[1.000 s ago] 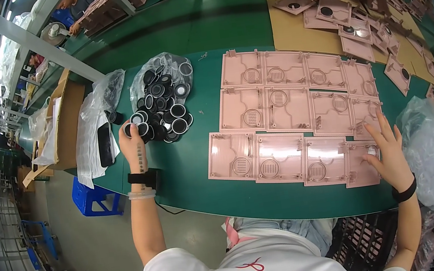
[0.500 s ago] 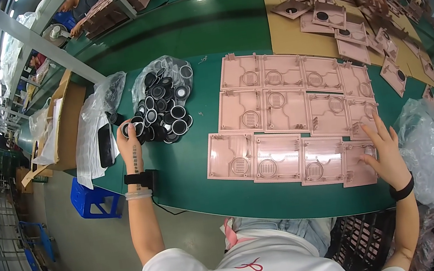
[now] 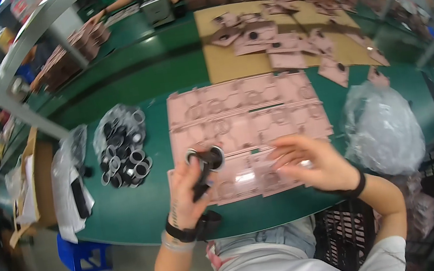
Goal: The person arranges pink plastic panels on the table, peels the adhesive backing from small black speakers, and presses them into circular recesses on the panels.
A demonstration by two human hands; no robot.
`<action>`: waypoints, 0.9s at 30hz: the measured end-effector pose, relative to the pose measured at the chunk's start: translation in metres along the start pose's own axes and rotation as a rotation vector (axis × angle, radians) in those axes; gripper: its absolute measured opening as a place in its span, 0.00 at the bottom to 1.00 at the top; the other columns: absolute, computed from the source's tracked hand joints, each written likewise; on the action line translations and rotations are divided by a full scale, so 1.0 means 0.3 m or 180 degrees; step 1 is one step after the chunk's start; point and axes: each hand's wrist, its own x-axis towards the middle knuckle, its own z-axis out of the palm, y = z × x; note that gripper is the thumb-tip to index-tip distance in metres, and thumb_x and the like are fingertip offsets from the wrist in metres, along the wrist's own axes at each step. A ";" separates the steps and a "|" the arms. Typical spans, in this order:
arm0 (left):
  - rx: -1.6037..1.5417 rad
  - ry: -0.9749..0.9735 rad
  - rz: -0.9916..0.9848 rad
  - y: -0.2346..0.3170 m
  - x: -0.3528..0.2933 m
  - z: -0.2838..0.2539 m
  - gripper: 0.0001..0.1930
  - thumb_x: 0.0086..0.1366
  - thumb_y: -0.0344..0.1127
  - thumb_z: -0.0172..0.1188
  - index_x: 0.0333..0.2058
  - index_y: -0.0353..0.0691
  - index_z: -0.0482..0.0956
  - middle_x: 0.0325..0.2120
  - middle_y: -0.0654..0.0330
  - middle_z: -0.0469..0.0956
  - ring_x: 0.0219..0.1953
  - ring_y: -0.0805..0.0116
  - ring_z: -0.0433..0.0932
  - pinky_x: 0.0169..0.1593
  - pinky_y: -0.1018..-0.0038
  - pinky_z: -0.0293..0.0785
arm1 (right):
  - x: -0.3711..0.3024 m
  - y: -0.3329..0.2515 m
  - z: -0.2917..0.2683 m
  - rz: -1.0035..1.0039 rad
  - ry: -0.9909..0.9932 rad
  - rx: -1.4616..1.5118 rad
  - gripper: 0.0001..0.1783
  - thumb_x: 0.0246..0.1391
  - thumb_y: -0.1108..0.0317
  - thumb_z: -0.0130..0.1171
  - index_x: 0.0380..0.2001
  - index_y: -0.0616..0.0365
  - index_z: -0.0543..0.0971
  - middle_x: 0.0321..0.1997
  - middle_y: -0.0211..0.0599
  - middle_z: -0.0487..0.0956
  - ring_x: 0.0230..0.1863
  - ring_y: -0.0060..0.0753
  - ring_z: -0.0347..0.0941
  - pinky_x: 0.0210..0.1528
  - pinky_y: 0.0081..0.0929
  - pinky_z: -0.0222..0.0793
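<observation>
My left hand is closed around several small round black pieces with pale rims, held above the near left of the laid-out panels. They look like ring-edged discs; blur hides their exact kind. My right hand hovers over the near right panels, fingers stretched and somewhat blurred, with nothing visible in it. Beneath both hands, flat pink plastic panels lie in rows on the green table, each with a round slotted grille. Some near panels are hidden by my hands.
A pile of similar round black pieces spills from a clear bag at left, beside white sheets and a cardboard box. A bulging clear plastic bag stands at right. Beyond, co-workers' hands reach around brown board holding loose pink panels.
My left hand has left the pile and moved right over the panels, carrying several round black pieces. My right hand has lifted off the right-hand panels and moved inward. The view has shifted.
</observation>
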 end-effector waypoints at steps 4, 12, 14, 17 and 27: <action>0.0669 -0.0418 -0.0110 -0.148 0.052 0.160 0.14 0.68 0.37 0.52 0.49 0.38 0.68 0.46 0.55 0.74 0.36 0.77 0.75 0.35 0.83 0.72 | -0.017 -0.021 0.056 -0.0566 0.0438 -0.0043 0.14 0.54 0.74 0.58 0.45 0.64 0.76 0.40 0.40 0.79 0.38 0.26 0.77 0.39 0.22 0.74; 0.0928 -0.0060 0.0074 -0.304 0.066 0.239 0.16 0.68 0.34 0.51 0.51 0.34 0.67 0.43 0.59 0.74 0.40 0.75 0.75 0.41 0.80 0.73 | -0.052 0.041 0.005 -0.0835 0.1049 -0.1120 0.11 0.52 0.72 0.59 0.40 0.62 0.78 0.34 0.40 0.78 0.33 0.34 0.78 0.35 0.25 0.74; 0.0958 -0.0013 0.0041 -0.331 0.069 0.233 0.16 0.68 0.34 0.52 0.51 0.34 0.67 0.43 0.59 0.75 0.40 0.75 0.75 0.42 0.79 0.74 | -0.055 0.089 -0.023 -0.1020 0.1287 -0.1353 0.11 0.51 0.72 0.59 0.39 0.62 0.77 0.35 0.40 0.78 0.34 0.36 0.77 0.36 0.26 0.74; 0.0822 0.0294 -0.0233 -0.352 0.083 0.212 0.15 0.68 0.37 0.51 0.49 0.34 0.69 0.39 0.62 0.76 0.37 0.75 0.76 0.40 0.80 0.74 | -0.054 0.124 -0.049 -0.1404 0.1522 -0.1795 0.11 0.49 0.72 0.59 0.38 0.63 0.77 0.37 0.41 0.78 0.37 0.38 0.77 0.38 0.30 0.74; 0.0501 0.0554 -0.0874 -0.366 0.136 0.244 0.20 0.69 0.53 0.46 0.41 0.41 0.75 0.31 0.65 0.79 0.30 0.77 0.78 0.30 0.82 0.73 | -0.035 0.157 -0.051 -0.2018 0.0886 -0.3385 0.08 0.45 0.69 0.54 0.29 0.61 0.77 0.42 0.35 0.76 0.47 0.33 0.72 0.45 0.27 0.66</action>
